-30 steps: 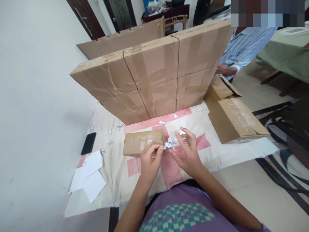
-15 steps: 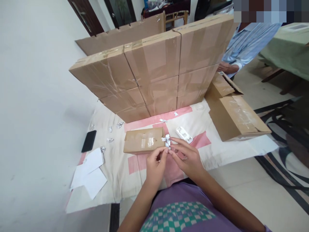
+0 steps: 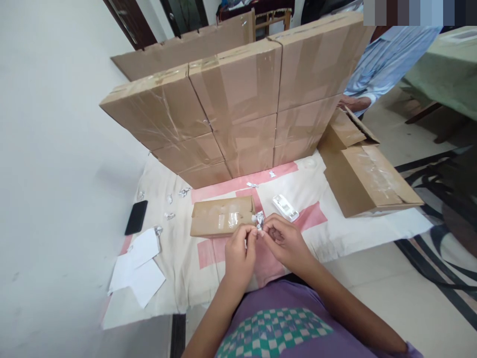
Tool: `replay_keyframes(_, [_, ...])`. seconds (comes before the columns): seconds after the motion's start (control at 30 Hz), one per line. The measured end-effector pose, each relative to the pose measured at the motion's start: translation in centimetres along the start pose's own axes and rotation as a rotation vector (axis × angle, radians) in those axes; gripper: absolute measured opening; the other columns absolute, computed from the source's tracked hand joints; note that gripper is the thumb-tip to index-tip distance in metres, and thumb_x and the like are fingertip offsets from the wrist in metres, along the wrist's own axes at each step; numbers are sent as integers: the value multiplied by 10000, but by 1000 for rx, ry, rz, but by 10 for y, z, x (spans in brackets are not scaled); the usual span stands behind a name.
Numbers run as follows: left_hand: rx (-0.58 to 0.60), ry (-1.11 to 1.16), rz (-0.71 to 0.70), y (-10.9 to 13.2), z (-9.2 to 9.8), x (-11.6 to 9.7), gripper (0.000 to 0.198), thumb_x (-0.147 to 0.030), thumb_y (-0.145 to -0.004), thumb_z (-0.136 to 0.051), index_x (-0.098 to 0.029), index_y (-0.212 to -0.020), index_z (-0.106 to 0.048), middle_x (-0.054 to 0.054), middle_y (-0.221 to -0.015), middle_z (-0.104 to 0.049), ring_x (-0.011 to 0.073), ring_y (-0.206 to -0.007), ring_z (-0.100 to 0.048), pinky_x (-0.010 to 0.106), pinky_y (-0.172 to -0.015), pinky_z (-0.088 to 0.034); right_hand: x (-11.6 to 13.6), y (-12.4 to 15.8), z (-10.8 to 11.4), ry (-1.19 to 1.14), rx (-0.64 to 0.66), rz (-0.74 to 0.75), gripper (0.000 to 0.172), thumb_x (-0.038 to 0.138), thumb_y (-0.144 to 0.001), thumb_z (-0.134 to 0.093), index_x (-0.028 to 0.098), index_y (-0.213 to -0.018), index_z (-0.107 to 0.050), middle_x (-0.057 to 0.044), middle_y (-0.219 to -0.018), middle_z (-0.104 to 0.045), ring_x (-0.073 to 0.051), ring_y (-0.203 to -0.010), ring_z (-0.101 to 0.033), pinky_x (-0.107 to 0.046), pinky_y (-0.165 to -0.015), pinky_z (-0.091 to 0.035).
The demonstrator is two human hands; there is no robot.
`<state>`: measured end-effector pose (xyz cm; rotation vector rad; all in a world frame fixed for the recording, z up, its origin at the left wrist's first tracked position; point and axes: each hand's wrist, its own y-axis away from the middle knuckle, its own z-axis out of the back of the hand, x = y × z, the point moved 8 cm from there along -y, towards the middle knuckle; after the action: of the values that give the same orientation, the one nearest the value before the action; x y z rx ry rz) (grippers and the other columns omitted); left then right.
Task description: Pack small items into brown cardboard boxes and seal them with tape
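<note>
Head cam: L hand (image 3: pixel 240 248), R hand (image 3: pixel 286 243) pinch silvery scrap (image 3: pixel 258 218); sm. box (image 3: pixel 216 218) nr, taped boxes (image 3: pixel 244 89) blocking bkgd.

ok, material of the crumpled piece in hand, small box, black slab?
Crumpled piece: perhaps foil or glossy paper; silvery-white, creased.
Small box: likely cardboard; matte brown, shiny tape patches.
Black slab: smooth dark face; glass or plastic, can't tell.

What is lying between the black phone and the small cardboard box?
In the head view, a small crumpled silvery piece lies on the cloth between them; similar pieces lie farther back.
</note>
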<state>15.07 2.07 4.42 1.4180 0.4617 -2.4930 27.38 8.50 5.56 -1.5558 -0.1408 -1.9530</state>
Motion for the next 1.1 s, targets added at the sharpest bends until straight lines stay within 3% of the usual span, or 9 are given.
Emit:
replay_keyframes(0.23, [81, 40, 49, -8, -4, 4, 251, -325, -1030, -433, -201, -865, -576, 10, -814, -622, 155, -762, -572, 272, -730, -400, -8, -4, -5, -82, 29, -49, 120, 174, -945, -559, 211, -831, -555, -10, -846, -614, -134, -745, -568, -260, -691, -447])
replay_keyframes(0.7, [240, 146, 111, -20, -9, 17, 262, -370, -1040, -418, -201, -880, -538, 6, -852, -570, 158, -805, -531, 272, -775, -396, -18, -12, -7, -176, 93, -94, 148, 196, -954, -564, 205, -806, -562, 6, -794, -599, -128, -739, -567, -248, -702, -457])
replay_keyframes(1.1, [273, 268, 169, -17, -11, 26, 327, -462, -1035, -427, -202, -850, -501, -7, -801, -490, 148, -769, -470, 275, -732, -366, -18, -10, -8, -206, 142, -30, 160, 243, -981, -549, 213, -825, -545, -19, -841, -607, -148, -797, -589, -270, -733, -484])
